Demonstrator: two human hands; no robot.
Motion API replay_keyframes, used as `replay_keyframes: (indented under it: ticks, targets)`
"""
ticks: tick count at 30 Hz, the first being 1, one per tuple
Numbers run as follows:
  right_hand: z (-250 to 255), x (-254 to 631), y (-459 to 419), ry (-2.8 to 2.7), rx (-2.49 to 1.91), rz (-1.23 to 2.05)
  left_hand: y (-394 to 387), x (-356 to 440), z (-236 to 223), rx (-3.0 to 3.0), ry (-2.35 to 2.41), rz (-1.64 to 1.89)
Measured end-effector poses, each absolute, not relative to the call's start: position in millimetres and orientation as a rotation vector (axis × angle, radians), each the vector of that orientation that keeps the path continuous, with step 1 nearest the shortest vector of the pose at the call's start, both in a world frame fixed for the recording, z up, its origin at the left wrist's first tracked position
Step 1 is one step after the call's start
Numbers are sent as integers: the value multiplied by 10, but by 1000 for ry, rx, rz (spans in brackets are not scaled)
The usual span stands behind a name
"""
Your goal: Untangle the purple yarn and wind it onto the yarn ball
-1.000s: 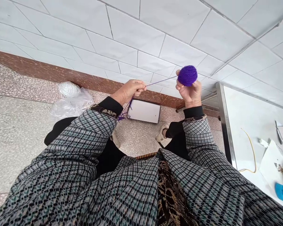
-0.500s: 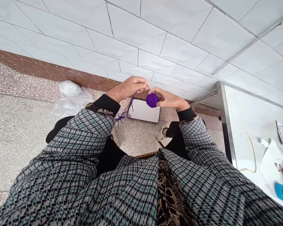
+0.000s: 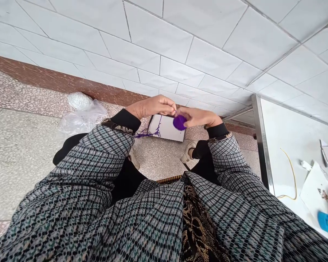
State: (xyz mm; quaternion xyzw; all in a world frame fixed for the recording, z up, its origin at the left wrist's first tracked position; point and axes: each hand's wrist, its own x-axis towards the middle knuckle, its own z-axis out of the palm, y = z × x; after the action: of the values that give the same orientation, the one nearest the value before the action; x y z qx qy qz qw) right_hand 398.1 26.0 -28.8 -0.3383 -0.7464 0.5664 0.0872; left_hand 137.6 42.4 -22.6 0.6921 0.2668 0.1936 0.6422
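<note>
My right hand (image 3: pixel 198 117) is closed on a ball of purple yarn (image 3: pixel 179 123), its fingers along the ball's right side. Just left of it, my left hand (image 3: pixel 161 104) pinches the purple strand (image 3: pixel 176 112), which runs a short way to the ball. More loose purple yarn (image 3: pixel 157 131) hangs below my left hand. It trails leftward in a tangle across a white, dark-edged box or board (image 3: pixel 171 135) on the floor. Part of that tangle is hidden behind my left sleeve.
A white yarn ball (image 3: pixel 80 100) and a clear plastic bag (image 3: pixel 83 118) lie on the floor at left. At right stands a white table (image 3: pixel 278 134) with a yellow cord (image 3: pixel 293 174) and a blue object (image 3: pixel 325 222). A tiled wall (image 3: pixel 177 54) rises ahead.
Both hands and the purple ball have shifted slightly right and down, my left hand closer to the ball. The loose yarn has been drawn rightward over the white surface.
</note>
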Motion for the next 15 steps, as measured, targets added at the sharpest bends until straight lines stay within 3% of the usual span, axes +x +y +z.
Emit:
replay_keyframes:
  ticks: [3, 9, 15]
  targets:
    - [-259, 4176, 258, -1931, -668, 1881, 470, 1323, -324, 1410, 623, 533]
    - [-333, 4731, 523, -1138, -633, 1434, 470, 1140, -502, 1216, 739, 687]
    - [-118, 5070, 413, -1209, -825, 1382, 486, 766, -584, 1288, 1230, 747]
